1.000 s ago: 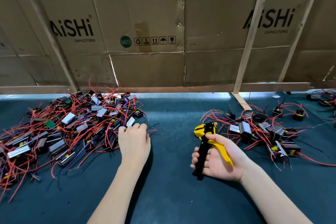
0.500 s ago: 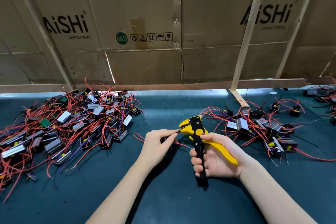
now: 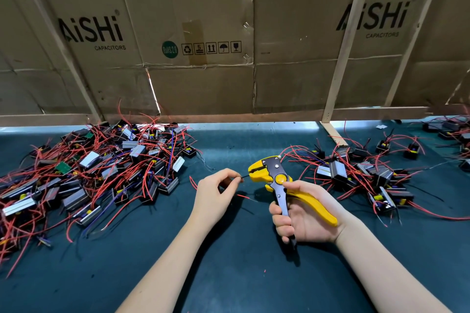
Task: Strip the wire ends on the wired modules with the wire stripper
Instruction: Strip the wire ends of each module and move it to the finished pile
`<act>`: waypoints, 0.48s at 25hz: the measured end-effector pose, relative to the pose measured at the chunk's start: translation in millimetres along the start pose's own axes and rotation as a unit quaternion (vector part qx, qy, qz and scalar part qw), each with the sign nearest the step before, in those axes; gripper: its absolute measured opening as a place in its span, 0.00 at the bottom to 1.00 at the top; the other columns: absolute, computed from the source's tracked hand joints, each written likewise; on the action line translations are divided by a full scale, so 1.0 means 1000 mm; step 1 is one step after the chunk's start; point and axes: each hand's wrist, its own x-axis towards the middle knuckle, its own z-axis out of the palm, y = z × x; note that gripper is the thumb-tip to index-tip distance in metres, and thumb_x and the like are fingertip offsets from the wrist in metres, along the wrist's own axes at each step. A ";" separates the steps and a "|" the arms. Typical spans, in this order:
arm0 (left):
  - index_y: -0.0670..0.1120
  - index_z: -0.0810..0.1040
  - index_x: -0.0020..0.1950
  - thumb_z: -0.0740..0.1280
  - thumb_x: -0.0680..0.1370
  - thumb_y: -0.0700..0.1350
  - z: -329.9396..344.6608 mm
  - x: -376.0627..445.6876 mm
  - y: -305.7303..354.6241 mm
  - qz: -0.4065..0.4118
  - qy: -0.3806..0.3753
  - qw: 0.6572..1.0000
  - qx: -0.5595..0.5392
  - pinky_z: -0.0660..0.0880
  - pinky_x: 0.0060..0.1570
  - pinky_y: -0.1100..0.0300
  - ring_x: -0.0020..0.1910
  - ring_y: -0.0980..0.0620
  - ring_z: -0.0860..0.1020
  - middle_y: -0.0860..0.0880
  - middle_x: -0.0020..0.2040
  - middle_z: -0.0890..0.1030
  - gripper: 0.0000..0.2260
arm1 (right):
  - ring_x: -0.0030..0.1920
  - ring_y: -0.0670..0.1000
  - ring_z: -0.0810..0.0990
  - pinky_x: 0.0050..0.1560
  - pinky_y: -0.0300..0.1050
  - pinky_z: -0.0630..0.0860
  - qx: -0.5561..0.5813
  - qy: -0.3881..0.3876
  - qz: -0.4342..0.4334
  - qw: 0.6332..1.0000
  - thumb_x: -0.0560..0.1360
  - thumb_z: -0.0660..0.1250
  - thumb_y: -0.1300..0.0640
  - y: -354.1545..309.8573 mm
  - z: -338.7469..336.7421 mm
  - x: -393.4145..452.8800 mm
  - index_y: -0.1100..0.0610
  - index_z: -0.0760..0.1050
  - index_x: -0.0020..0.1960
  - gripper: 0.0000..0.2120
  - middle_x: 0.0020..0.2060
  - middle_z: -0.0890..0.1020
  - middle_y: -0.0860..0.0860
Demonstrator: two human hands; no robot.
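Observation:
My right hand point(image 3: 305, 216) grips the yellow and black wire stripper point(image 3: 277, 180) by its handles, with the jaws pointing left. My left hand point(image 3: 216, 198) pinches a thin black wire point(image 3: 244, 176) whose end reaches the stripper's jaws. The module on that wire is hidden under my left hand; a red wire point(image 3: 243, 196) shows just below it. A large pile of wired modules point(image 3: 96, 173) with red wires lies to the left on the dark green mat. A smaller pile of modules point(image 3: 368, 175) lies to the right.
A cardboard wall point(image 3: 203, 33) with wooden battens point(image 3: 343, 40) stands along the back of the mat. More modules point(image 3: 455, 132) lie at the far right edge. Bare dark green mat point(image 3: 229, 274) lies between and in front of my arms.
My left hand left the left pile and came to the middle with a wire. My right hand raised the stripper and turned its jaws toward the wire end.

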 end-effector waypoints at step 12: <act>0.52 0.82 0.44 0.68 0.79 0.44 0.000 0.002 -0.001 0.005 -0.021 1.000 -0.023 0.71 0.36 0.58 0.31 0.57 0.74 0.55 0.29 0.77 0.06 | 0.26 0.52 0.70 0.34 0.47 0.74 -0.038 0.050 0.000 0.998 0.73 0.60 0.34 -0.003 0.007 -0.002 0.59 0.72 0.36 0.27 0.28 0.70 0.53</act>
